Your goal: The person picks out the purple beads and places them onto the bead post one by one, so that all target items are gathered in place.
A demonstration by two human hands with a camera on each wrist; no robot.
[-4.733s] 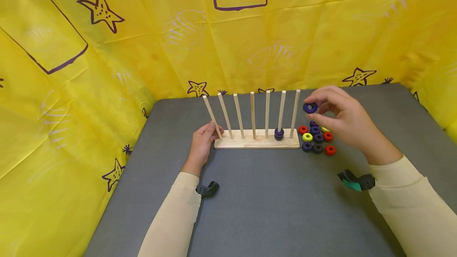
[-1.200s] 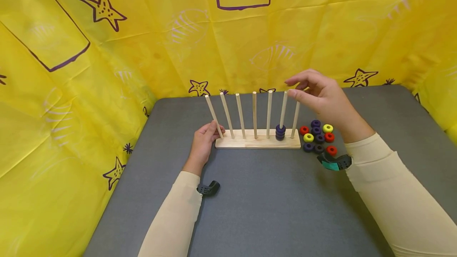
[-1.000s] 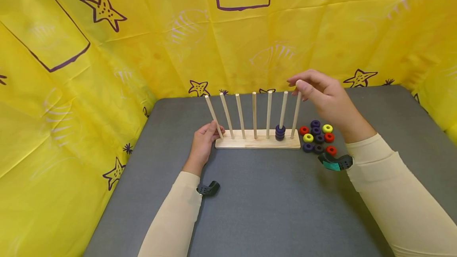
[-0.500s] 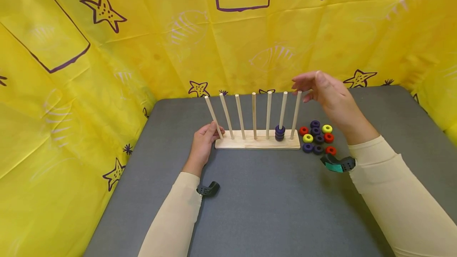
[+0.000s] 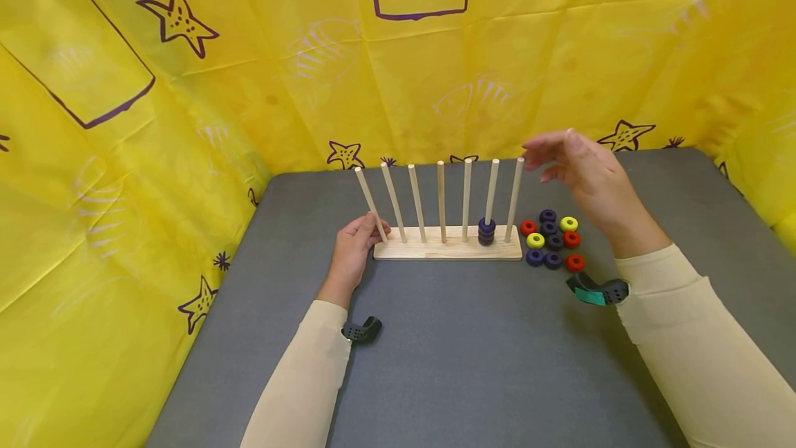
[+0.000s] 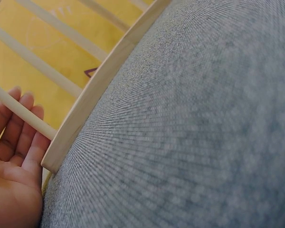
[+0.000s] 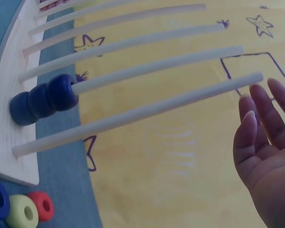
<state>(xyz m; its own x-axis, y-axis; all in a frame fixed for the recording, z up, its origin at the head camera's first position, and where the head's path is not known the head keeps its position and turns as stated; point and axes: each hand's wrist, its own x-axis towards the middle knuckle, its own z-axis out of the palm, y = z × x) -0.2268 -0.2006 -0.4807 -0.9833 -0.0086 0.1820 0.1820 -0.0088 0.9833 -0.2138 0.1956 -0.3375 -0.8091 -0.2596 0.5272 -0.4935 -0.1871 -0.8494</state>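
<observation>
In the head view, a wooden rack (image 5: pixel 413 247) with a row of upright pegs stands on the grey table. My left hand (image 5: pixel 352 252) is at its left end, thumb on the front of the end peg (image 5: pixel 368 199) and fingers behind it. The left wrist view shows these fingers (image 6: pixel 23 128) around that peg. Three dark blue rings (image 7: pixel 43 99) are stacked on the second peg from the right. Beside the top of the rightmost peg (image 7: pixel 142 113), my right hand (image 5: pixel 593 182) hovers with loose fingers, holding nothing.
Loose rings lie right of the rack: several dark blue ones (image 5: pixel 535 257), red ones (image 5: pixel 575 263) and yellow ones (image 5: pixel 535 240). A yellow patterned cloth (image 5: pixel 398 75) hangs behind and to the sides of the grey table (image 5: pixel 435 351).
Earlier my right hand pinched a blue ring and the peg bore two. That ring is now third on the stack; my emptied hand has drawn rightward. My left hand has stayed put.
</observation>
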